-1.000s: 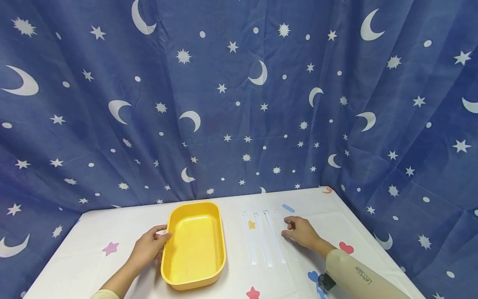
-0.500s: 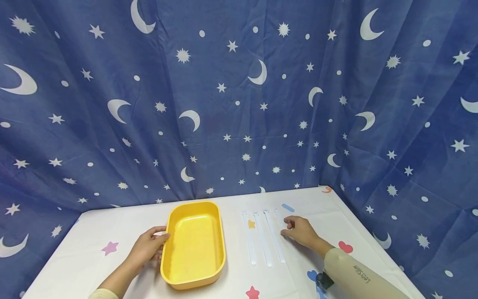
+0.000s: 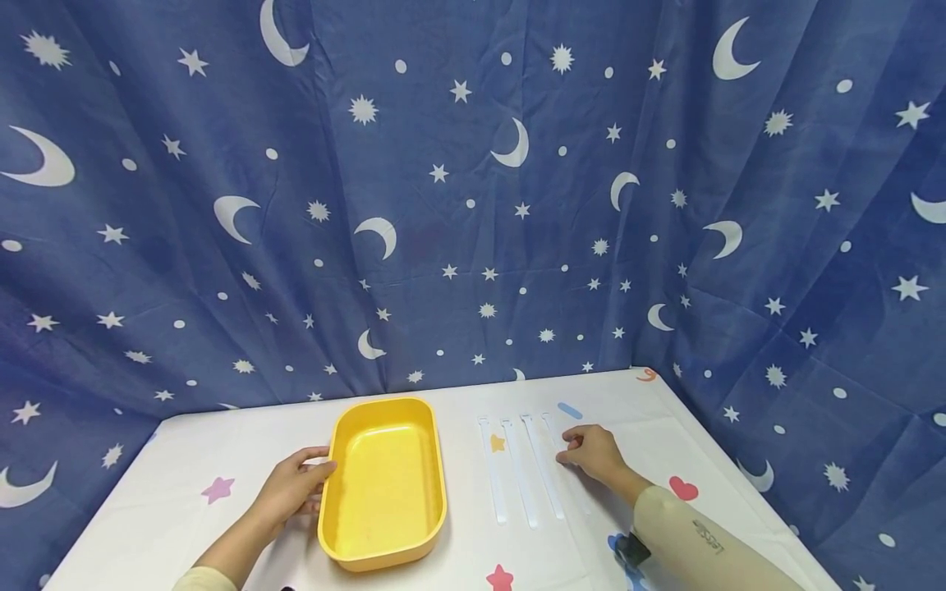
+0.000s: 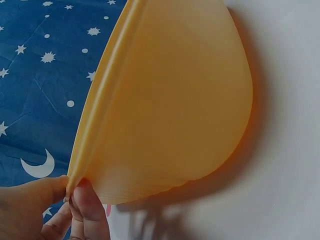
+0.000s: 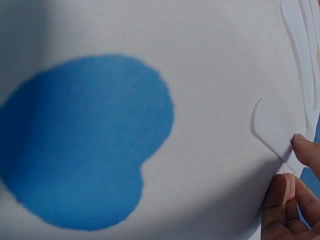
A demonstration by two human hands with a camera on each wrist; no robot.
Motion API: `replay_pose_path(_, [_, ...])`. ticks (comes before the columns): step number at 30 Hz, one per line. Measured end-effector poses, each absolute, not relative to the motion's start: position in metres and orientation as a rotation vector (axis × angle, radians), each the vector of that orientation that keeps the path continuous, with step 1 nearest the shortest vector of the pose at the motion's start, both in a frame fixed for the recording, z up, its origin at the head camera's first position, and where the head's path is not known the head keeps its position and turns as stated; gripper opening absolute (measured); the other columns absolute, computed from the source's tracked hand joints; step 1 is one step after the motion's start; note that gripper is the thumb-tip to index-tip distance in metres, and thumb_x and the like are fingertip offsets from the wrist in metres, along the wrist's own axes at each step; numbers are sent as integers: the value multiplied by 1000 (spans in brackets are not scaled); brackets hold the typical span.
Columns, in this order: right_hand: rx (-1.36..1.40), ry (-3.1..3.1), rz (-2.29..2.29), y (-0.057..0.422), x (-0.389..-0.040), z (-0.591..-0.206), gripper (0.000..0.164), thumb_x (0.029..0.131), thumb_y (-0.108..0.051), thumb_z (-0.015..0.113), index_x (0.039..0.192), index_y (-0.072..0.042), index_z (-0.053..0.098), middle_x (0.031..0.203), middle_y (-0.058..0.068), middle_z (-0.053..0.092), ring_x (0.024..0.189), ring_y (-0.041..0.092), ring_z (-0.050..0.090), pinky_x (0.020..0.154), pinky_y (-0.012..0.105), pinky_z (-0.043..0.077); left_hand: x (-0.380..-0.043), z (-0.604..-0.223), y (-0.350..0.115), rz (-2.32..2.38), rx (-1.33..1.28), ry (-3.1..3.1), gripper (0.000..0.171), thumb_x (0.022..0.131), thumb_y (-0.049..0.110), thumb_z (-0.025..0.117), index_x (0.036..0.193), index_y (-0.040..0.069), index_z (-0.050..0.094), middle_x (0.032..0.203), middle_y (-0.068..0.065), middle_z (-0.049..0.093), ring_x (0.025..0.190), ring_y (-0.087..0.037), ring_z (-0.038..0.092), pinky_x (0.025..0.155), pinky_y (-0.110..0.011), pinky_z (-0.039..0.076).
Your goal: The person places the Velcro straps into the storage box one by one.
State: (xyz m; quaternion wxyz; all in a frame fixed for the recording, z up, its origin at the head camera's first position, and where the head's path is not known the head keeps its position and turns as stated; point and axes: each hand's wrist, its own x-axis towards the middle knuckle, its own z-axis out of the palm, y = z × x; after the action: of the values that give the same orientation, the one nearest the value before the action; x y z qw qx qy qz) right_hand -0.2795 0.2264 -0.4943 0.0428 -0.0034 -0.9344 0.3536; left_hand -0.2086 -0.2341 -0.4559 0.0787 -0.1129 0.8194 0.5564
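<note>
My left hand (image 3: 287, 491) pinches the left rim of an upright yellow plastic tub (image 3: 384, 501), thumb at the rim and fingers against the outside wall; in the left wrist view that wall (image 4: 170, 100) fills the middle. Several thin white straps (image 3: 543, 468), each with a small buckle-like head at the far end, lie side by side right of the tub. At the rightmost white strap (image 5: 275, 125) is my right hand (image 3: 597, 456), thumb and fingertips at its two edges, its rounded end pointing toward me. The hand covers part of that strap in the head view.
A white tablecloth (image 3: 443, 542) with printed stars and hearts covers the table. Behind and to the right hangs a blue curtain (image 3: 429, 328) with moons and stars. A dark wrist camera (image 3: 631, 552) sits under the right sleeve.
The right forearm and wrist camera have shifted slightly left and the thumb has drawn a little closer to the index finger. The tub, straps and left hand stay nearly still.
</note>
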Motion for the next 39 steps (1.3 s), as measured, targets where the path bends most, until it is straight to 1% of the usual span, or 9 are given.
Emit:
replay_pose_path(5, [-45,-2871,1086,229,-284,-493,35,67,-9,86,98,2,75,68,-2,63,63,12,53,58,23,46,-209,-455,-234,1656,-343,2452,51,98,25,58,140,0,45,102,-13,60,75,-15,64,60,-31,60])
replay_pose_path(9, [-67,-2890,1072,230,-286,-490,30,66,-8,85,94,0,76,68,-2,65,64,11,55,59,21,47,-209,-454,-234,1655,-346,2448,51,98,26,58,140,0,45,101,-13,60,76,-15,64,60,-31,60])
replay_pose_path(14, [-91,-2886,1115,229,-287,-488,25,66,-3,83,90,1,76,64,-2,63,59,10,56,54,19,48,-209,-454,-234,1666,-339,2445,50,99,24,58,139,-2,45,102,-14,61,75,-15,64,60,-30,59])
replay_pose_path(18, [-110,-2877,1140,228,-287,-487,24,66,-1,82,89,2,75,63,-2,62,56,9,55,51,18,47,-209,-455,-234,1672,-338,2442,50,98,24,58,139,-2,45,102,-14,61,75,-15,64,60,-30,60])
replay_pose_path(26, [-89,-2872,1175,228,-288,-488,24,65,0,80,88,1,72,65,0,60,58,11,53,52,19,45,-210,-456,-234,1674,-346,2441,50,98,24,58,139,-2,45,101,-14,61,75,-15,65,60,-30,60])
replay_pose_path(34, [-76,-2862,1184,230,-291,-494,25,63,0,79,86,0,70,65,-1,58,57,11,53,51,20,45,-209,-455,-233,1681,-341,2435,49,99,24,58,139,-2,45,100,-13,60,73,-16,64,59,-29,59])
replay_pose_path(39, [-72,-2866,1174,230,-291,-493,23,65,0,79,85,0,70,65,0,59,57,10,53,50,20,45,-208,-454,-233,1682,-325,2440,49,99,23,57,139,-2,45,102,-14,61,73,-16,64,59,-29,59])
